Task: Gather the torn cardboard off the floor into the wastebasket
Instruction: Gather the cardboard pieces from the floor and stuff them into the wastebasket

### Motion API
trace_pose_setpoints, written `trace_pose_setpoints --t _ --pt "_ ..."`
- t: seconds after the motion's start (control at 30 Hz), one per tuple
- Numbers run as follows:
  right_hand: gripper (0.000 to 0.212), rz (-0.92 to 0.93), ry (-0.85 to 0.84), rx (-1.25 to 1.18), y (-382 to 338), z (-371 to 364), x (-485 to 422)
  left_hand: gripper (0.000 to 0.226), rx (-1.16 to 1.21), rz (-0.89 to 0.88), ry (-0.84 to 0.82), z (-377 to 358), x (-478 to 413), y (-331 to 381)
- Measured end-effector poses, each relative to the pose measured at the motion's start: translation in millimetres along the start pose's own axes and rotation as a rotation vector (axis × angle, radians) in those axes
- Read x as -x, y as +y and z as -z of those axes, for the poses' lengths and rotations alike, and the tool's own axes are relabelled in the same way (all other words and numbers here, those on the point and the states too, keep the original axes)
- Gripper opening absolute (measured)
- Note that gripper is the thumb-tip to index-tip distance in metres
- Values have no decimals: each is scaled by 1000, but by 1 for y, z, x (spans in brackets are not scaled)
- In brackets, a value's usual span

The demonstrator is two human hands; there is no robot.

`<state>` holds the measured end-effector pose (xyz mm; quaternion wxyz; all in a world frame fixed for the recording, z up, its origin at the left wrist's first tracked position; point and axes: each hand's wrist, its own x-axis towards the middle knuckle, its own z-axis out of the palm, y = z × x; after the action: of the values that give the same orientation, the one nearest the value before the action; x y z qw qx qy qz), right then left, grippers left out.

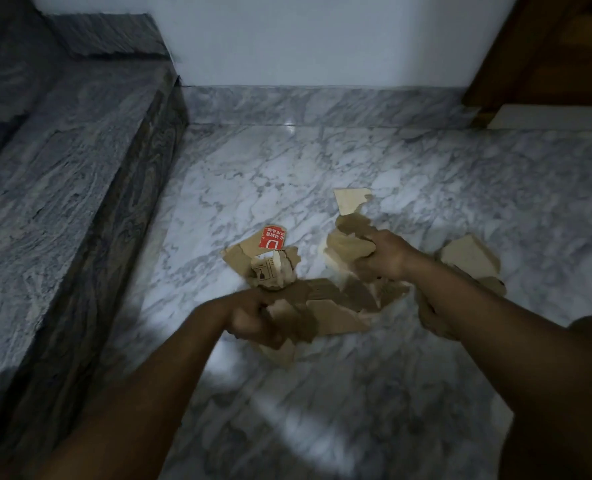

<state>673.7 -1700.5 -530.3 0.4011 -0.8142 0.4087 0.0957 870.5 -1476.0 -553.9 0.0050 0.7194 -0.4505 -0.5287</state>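
Left hand (253,320) is nearest, fingers curled round a brown bit. Right hand (386,256) is a little further out, clutching a crumpled wad. The cardboard (332,306) sits mid-floor (322,161), right of the step (62,188), and the pile runs left-to-right, roughly along the far wall. Looks light, floppy and easy to tear, so I'd grab bunches by the middle, not the ragged edges. Red-label piece (272,238) and pale scrap (349,200) lie furthest. No wastebasket in view.

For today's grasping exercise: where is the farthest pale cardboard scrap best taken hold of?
Probably pinch the pale scrap by its far edge, from above: it lies flat on the floor, far edge free, near end meeting the heap.
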Motion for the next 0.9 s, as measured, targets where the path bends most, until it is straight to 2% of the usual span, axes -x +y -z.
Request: trace_pose_setpoints --t 0.1,0.17,0.23,0.27,0.3,0.37,0.43,0.5,0.57,0.6,0.7,0.77,0.83,0.9 --pt "63 -41 -159 79 2 -6 12 55 -427 82 75 -34 -26 6" --pt "49 -45 -278 176 3 -24 14 70 -547 90 175 -51 -35 5" --pt "39 -14 -264 306 4 -51 17 80 -379 111 183 -54 -38 1" --pt "51 -11 -242 357 8 -67 16 85 -180 107 133 -52 -37 0" --pt "66 -13 -224 405 11 -82 18 86 -71 38 190 -50 -32 1" --pt "81 13 -136 529 16 -105 22 69 125 -20 259 -55 -31 -4" --pt "86 69 -49 631 16 -114 25 42 -14 -1 281 -50 -23 -1" --pt "97 98 -2 658 14 -116 23 48 -131 82 234 -45 -23 -8" --pt "99 80 11 621 13 -117 22 52 -225 108 197 -36 -20 -12" --pt "91 64 -5 576 9 -115 24 45 -213 146 176 -31 -19 -13" --pt "60 -5 -199 422 -2 -94 24 31 -202 165 119 -11 -5 -11" --pt "52 -49 -356 331 -3 -73 19 30 -147 160 126 3 5 -10" --pt "55 -70 -340 217 5 -50 14 31 -119 153 127 14 10 -10" --pt "63 -112 -214 101 21 -29 14 33 -53 126 129 19 9 -6"
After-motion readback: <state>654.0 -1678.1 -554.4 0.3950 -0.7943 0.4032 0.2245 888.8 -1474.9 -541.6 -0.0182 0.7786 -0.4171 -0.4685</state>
